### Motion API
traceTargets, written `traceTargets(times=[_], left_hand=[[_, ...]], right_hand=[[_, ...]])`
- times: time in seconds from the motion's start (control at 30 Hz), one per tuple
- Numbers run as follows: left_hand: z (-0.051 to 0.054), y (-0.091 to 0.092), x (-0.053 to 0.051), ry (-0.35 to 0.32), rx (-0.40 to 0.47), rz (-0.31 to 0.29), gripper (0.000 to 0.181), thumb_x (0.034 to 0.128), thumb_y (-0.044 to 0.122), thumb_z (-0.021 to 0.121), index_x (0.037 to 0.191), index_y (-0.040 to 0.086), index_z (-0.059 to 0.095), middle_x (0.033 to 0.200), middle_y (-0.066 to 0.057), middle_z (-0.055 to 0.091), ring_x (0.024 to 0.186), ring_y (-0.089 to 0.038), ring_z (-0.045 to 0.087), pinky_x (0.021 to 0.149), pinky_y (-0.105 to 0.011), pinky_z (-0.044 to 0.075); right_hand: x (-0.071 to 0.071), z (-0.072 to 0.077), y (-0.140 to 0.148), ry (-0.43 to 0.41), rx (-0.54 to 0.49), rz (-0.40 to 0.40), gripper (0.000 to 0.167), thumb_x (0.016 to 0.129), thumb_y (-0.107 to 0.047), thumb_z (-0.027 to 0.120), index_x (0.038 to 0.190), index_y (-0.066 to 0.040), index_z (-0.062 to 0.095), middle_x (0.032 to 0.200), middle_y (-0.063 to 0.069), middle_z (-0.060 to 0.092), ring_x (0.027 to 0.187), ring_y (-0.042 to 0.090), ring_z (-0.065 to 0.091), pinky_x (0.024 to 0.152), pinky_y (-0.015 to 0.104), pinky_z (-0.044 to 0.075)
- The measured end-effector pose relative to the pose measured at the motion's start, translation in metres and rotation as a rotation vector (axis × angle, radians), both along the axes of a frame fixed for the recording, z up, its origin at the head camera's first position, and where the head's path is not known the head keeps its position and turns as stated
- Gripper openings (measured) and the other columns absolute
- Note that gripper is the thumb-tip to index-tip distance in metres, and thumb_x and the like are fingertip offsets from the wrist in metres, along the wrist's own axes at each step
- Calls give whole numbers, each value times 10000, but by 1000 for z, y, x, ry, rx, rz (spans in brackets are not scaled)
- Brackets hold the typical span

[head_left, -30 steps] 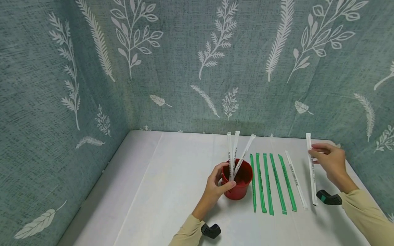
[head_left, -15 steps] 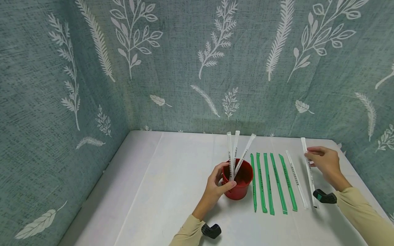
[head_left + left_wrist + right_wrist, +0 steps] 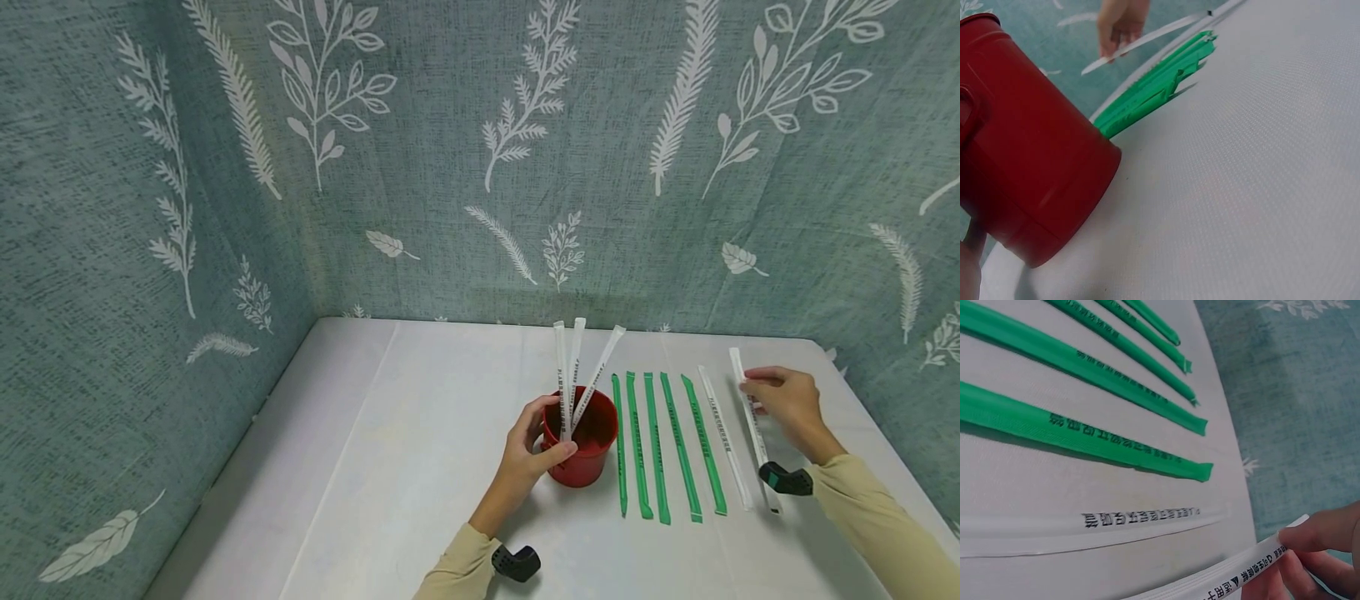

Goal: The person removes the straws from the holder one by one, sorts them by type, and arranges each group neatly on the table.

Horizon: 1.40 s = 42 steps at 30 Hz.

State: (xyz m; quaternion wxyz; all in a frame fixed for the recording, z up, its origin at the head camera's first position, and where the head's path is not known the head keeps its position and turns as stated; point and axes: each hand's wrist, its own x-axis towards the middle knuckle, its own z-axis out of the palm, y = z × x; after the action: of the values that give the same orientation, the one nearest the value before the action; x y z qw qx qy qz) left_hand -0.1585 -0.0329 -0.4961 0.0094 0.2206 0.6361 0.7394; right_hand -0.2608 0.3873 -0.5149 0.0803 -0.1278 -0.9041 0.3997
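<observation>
My left hand (image 3: 525,450) grips the small red bucket (image 3: 581,477) by its left side, thumb near the rim. Inside the bucket, 3 white paper-wrapped straws (image 3: 576,358) stand leaning apart. Over at the right, my right hand (image 3: 791,404) pinches another white wrapped straw (image 3: 752,425) near its far end, between thumb and fingers. Printed black lettering shows on this straw (image 3: 1235,578) in the right wrist view. Whether its near end touches the table cannot be told. Left of it lies a white wrapped straw (image 3: 723,442), then several green wrapped straws (image 3: 657,450) in a row.
The white table (image 3: 420,467) extends left of the bucket and toward the front. Patterned green-grey cloth (image 3: 420,167) hangs behind and at the sides. A black wrist device (image 3: 516,564) is on the left forearm, another (image 3: 786,479) on the right.
My right hand has moved left and lower in the head view, bringing the white wrapped straw closer to the row. My left hand keeps its grip on the bucket.
</observation>
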Motion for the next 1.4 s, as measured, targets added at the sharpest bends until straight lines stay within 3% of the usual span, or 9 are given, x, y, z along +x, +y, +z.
traceTargets(times=[0.23, 0.33, 0.57, 0.9, 1.17, 1.4], left_hand=[[1, 0, 0, -3, -2, 3, 575, 857, 249, 670, 1373, 216, 417, 1344, -31, 493, 1208, -224, 465, 926, -391, 423], [2, 0, 0, -10, -6, 9, 573, 854, 247, 674, 1369, 216, 423, 1337, -27, 499, 1201, -218, 471, 922, -378, 424], [1, 0, 0, 6, 0, 7, 590, 860, 152, 658, 1388, 123, 395, 1355, -118, 478, 1218, -311, 455, 926, -424, 422], [3, 0, 2, 9, 19, -12, 584, 861, 204, 670, 1382, 184, 408, 1359, -63, 479, 1230, -243, 456, 944, -391, 419], [2, -1, 2, 36, 24, -4, 596, 861, 187, 675, 1389, 161, 399, 1358, -93, 479, 1224, -282, 456, 933, -406, 426], [2, -1, 1, 1, 12, -16, 584, 864, 213, 671, 1382, 173, 404, 1370, -55, 467, 1232, -251, 450, 945, -379, 418]], right_hand=[[30, 54, -40, -85, -89, 34, 429, 911, -198, 586, 1195, 119, 532, 1077, 284, 583, 757, 197, 594, 527, 244, 497], [34, 63, -50, -100, -79, 39, 405, 914, -161, 566, 1190, 134, 532, 1079, 295, 585, 745, 178, 592, 537, 242, 500], [31, 53, -51, -113, -79, 23, 385, 896, -146, 581, 1168, 125, 559, 1032, 253, 613, 720, 138, 568, 499, 190, 457], [30, 40, -56, -74, 17, 0, 339, 881, -113, 588, 1110, 136, 592, 982, 275, 621, 820, 310, 599, 538, 237, 437], [29, 38, -62, -21, 79, -18, 288, 853, -74, 597, 1042, 143, 618, 967, 295, 615, 961, 426, 498, 764, 507, 389], [29, 39, -61, -39, 167, -41, 250, 838, -52, 572, 994, 139, 618, 900, 284, 610, 861, 421, 528, 705, 502, 401]])
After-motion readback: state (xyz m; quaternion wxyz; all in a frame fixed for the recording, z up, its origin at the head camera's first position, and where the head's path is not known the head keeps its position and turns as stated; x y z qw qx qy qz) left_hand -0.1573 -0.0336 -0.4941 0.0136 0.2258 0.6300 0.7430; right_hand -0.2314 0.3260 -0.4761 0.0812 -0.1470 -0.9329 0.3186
